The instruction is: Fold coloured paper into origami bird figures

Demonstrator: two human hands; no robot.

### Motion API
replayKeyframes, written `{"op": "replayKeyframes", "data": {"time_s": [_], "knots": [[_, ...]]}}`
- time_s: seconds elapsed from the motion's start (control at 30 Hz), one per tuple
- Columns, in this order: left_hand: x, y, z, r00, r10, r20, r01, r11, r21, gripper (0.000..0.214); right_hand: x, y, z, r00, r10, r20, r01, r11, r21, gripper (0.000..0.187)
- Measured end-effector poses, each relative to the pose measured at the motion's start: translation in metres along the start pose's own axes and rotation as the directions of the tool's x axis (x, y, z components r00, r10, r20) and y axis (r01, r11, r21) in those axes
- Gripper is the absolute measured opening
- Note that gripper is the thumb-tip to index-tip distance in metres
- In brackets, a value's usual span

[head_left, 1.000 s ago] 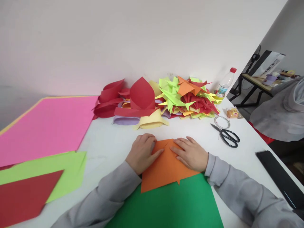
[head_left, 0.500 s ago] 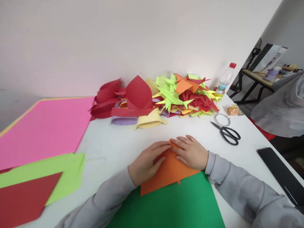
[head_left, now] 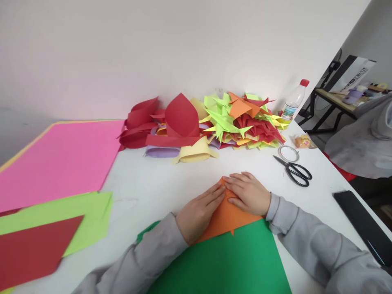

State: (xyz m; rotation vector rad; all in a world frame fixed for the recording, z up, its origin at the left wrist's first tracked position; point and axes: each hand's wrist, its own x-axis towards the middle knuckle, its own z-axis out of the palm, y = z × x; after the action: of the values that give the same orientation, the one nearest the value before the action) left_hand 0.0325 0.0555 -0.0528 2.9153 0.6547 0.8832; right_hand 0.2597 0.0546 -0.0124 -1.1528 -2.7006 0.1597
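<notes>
A folded orange paper lies on the white table, partly over a green sheet. My left hand lies flat on the paper's left side, fingers stretched toward its top point. On the right side rests my right hand, its fingers flat and meeting the left fingertips at the paper's tip. Both hands press the paper down; neither grips it.
A heap of folded red, green, yellow and orange paper shapes lies by the wall. Pink, lime and red sheets lie left. Scissors, a tape ring, a bottle and a black phone are right. A person in grey sits at far right.
My left hand has slid from the paper's upper left corner to the right, folding that corner in. The paper's top now forms a point where both hands meet.
</notes>
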Motion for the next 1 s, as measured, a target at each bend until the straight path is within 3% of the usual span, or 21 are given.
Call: {"op": "replayKeyframes", "data": {"time_s": [0.27,0.73,1.0], "knots": [[0.0011,0.0017,0.0029,0.999,0.026,-0.021,-0.026,1.000,0.015,0.056,-0.0003,0.0008,-0.0004,1.000,-0.017,-0.016,0.017,1.000,-0.014,0.044],[-0.0024,-0.0009,0.0056,0.999,-0.022,0.043,0.023,1.000,-0.008,0.054,-0.0019,0.0044,0.0050,0.993,-0.100,-0.060,0.094,0.991,-0.098,0.041],[0.0056,0.0033,-0.0027,0.997,-0.071,0.027,0.071,0.997,0.003,0.035,-0.0043,0.0034,0.0087,0.987,-0.130,-0.094,0.115,0.981,-0.155,0.045]]}}
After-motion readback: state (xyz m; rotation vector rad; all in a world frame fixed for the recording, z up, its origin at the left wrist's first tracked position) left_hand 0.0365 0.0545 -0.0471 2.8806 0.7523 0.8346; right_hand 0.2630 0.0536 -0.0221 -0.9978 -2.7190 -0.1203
